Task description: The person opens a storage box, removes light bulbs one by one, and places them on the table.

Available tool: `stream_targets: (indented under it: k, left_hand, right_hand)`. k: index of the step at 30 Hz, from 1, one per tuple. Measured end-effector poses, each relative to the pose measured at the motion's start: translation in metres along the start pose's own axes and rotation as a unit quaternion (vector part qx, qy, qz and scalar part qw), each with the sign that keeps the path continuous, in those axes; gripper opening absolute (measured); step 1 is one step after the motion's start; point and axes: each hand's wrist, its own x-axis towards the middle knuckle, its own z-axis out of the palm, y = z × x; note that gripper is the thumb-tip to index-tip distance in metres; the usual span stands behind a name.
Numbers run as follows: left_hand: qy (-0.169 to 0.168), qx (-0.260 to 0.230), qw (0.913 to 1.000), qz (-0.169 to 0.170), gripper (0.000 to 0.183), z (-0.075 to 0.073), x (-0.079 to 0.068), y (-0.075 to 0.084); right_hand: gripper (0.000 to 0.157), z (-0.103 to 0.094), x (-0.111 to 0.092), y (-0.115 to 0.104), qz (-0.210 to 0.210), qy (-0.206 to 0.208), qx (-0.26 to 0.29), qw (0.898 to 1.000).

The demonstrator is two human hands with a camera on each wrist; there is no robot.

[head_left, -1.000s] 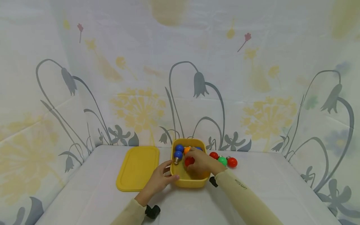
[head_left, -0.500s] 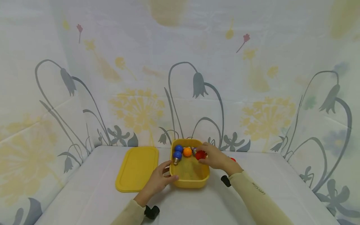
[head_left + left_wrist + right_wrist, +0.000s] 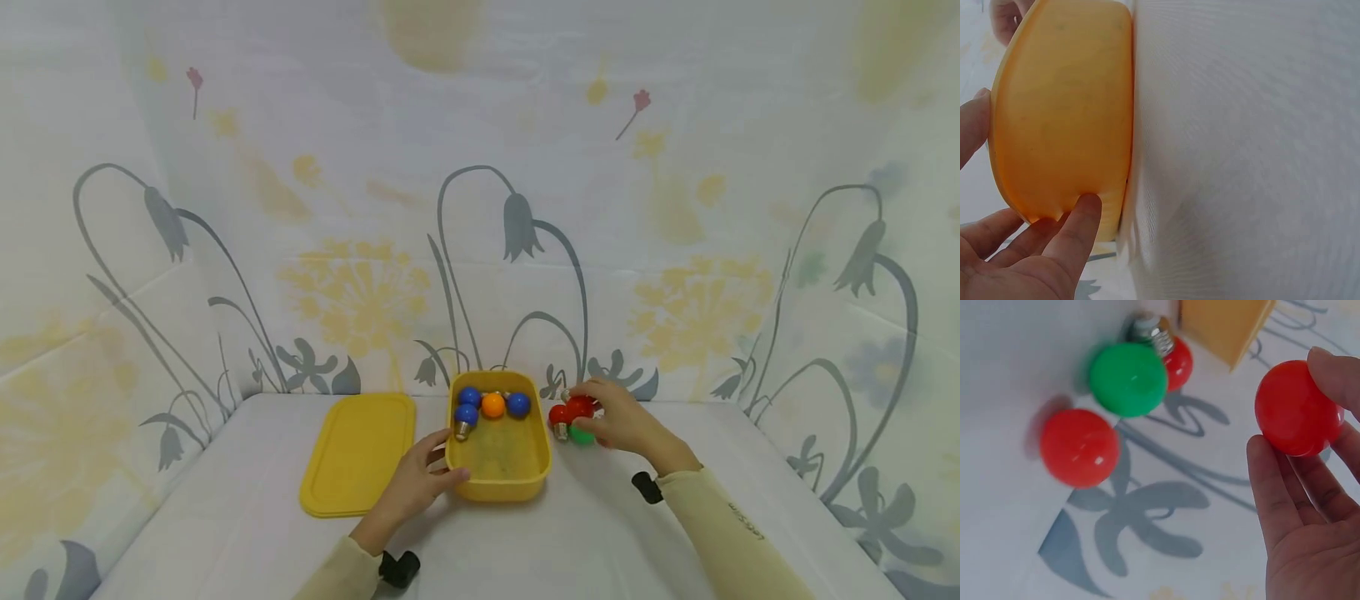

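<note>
My left hand (image 3: 412,482) holds the near left corner of a yellow plastic box (image 3: 498,490), thumb at the rim and fingers against the outer wall (image 3: 1066,112). Inside sit blue light bulbs (image 3: 467,415) and an orange bulb (image 3: 492,406) with metal screw bases. To the right of the box, my right hand (image 3: 630,425) pinches a red light bulb (image 3: 1294,406) between thumb and fingers. Below it on the table are a green bulb (image 3: 1129,379), a second red bulb (image 3: 1079,448) and another red bulb (image 3: 560,416), partly hidden behind the green one in the right wrist view.
A flat yellow lid (image 3: 360,454) lies left of the box. The table wears a white cloth (image 3: 525,550), and a flower-patterned curtain (image 3: 375,125) rises behind and at both sides. Each wrist carries a black camera (image 3: 399,569).
My right hand has lifted the red bulb out of the box and carried it right, over the loose bulbs. My left hand stays at the box corner.
</note>
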Motion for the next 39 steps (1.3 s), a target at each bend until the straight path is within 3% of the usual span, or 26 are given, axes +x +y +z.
stream_targets:
  k: [10, 17, 28, 39]
  left_hand:
    - [0.001, 0.001, 1.0000, 0.002, 0.076, 0.000, -0.002, 0.002]
    - [-0.002, -0.002, 1.0000, 0.003, 0.078, 0.000, -0.002, 0.002]
    - [0.000, 0.000, 1.0000, -0.001, 0.076, 0.000, 0.000, -0.001]
    - [0.000, 0.006, 1.0000, 0.003, 0.075, 0.000, -0.002, 0.001]
  right_hand:
    - [0.038, -0.013, -0.031, 0.041, 0.017, 0.044, 0.009, 0.999]
    - [0.039, -0.018, -0.050, 0.070, 0.062, 0.069, 0.028, 0.995]
    - [0.038, -0.010, -0.056, 0.094, 0.138, 0.047, 0.038, 0.989]
    - [0.038, 0.001, -0.052, 0.102, 0.168, 0.006, 0.059, 0.984]
